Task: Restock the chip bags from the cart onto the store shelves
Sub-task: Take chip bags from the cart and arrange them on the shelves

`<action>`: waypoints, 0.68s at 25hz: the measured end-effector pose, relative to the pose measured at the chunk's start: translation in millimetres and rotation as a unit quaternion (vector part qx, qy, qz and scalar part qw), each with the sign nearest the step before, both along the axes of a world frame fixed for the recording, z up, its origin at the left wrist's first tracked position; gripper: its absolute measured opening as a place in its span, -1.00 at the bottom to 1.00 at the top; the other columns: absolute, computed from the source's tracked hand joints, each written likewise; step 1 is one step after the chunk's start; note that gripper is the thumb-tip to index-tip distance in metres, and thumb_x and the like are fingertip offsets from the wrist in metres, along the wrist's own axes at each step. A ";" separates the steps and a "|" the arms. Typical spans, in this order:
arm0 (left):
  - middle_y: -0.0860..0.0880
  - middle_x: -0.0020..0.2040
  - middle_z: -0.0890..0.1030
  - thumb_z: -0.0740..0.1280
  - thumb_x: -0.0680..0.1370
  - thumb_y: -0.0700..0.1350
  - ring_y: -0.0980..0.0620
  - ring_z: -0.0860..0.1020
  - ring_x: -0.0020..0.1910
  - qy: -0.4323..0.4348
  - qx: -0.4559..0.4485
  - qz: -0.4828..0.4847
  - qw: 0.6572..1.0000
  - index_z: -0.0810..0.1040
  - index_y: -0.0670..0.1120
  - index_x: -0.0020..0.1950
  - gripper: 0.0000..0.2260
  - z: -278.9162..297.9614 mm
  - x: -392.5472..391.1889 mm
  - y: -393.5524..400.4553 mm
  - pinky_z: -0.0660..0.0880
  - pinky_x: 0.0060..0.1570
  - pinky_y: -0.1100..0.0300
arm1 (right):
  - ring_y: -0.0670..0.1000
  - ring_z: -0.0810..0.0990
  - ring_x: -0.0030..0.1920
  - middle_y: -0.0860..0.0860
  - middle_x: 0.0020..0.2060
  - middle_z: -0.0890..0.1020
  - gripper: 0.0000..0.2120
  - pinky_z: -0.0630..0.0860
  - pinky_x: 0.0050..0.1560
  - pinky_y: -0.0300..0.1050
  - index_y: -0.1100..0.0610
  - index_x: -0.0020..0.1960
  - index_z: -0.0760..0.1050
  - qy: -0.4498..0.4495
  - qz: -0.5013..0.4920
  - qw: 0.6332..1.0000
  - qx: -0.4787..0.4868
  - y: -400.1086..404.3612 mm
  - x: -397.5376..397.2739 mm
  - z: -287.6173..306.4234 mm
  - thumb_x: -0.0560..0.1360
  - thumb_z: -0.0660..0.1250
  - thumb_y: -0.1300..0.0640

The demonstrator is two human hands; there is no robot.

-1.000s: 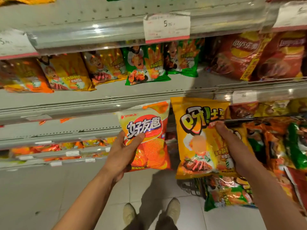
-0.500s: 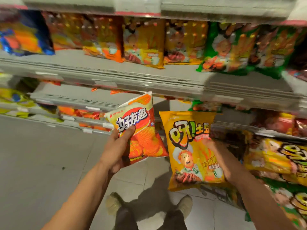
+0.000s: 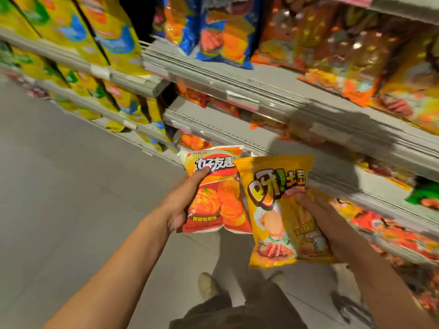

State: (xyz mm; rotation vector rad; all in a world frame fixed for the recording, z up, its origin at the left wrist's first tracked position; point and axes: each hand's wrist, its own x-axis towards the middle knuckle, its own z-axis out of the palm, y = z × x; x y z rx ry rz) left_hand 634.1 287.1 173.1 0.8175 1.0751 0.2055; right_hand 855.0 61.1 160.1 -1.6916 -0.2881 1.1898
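Note:
My left hand grips an orange and red chip bag by its left edge, thumb across the front. My right hand holds a yellow chip bag with black-outlined lettering, fingers on its right half. The two bags sit side by side at waist height, the yellow one overlapping the orange one's right edge. Both are in front of the grey store shelves, which run from upper left to lower right. The cart is not clearly in view.
Yellow and blue chip bags fill the shelves at left. A blue bag and orange bags stand on the upper shelf. More bags crowd the lower right shelf. Grey tiled floor spreads left; my shoes are below.
The view has swung left along the aisle, and shelves with yellow and blue bags have come in. Both bags have come closer together and now overlap; both hands keep their grips.

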 end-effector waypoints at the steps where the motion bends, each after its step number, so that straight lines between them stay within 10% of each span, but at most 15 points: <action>1: -0.19 0.11 0.71 0.40 0.55 0.12 -0.19 0.70 0.05 0.007 0.001 0.014 1.000 0.57 -0.08 0.34 -0.57 -2.3 -10.0 14.8 0.64 0.06 -0.11 | 0.10 0.76 -0.01 0.03 0.04 0.76 -0.42 0.66 -0.10 -0.04 -0.15 0.19 0.63 0.006 0.007 1.000 -0.003 19.1 -7.3 -1.7 0.23 0.50 -0.33; 7: -0.20 0.07 0.72 0.47 0.52 0.01 -0.19 0.71 -0.03 0.063 0.027 0.073 0.995 0.52 -0.16 0.34 -0.54 -19.6 -32.8 100.1 0.66 -0.10 -0.05 | 0.08 0.75 0.05 0.01 0.10 0.74 -0.39 0.68 -0.13 -0.02 -0.22 0.09 0.67 0.102 0.045 0.994 0.013 113.0 -29.9 -28.8 0.09 0.65 -0.35; 12: -0.09 -0.08 0.76 0.47 0.53 -0.04 -0.05 0.74 -0.21 0.072 0.051 0.049 0.995 0.58 -0.05 0.23 -0.70 -37.6 -14.2 193.1 0.66 -0.32 0.07 | 0.16 0.72 0.12 0.03 0.19 0.70 -0.06 0.65 0.02 0.20 -0.08 0.41 0.48 0.111 0.036 0.993 0.007 187.2 -27.8 -69.7 0.11 0.69 -0.27; 17: -0.14 0.12 0.71 0.42 0.58 -0.10 -0.08 0.72 -0.06 0.041 0.088 -0.043 0.994 0.52 -0.05 0.35 -0.66 -62.8 40.3 274.5 0.67 -0.17 0.00 | 0.09 0.66 0.24 -0.02 0.25 0.67 -0.32 0.60 0.19 0.19 -0.11 0.38 0.53 0.078 -0.012 0.997 0.018 239.9 -8.7 -93.7 0.31 0.59 -0.22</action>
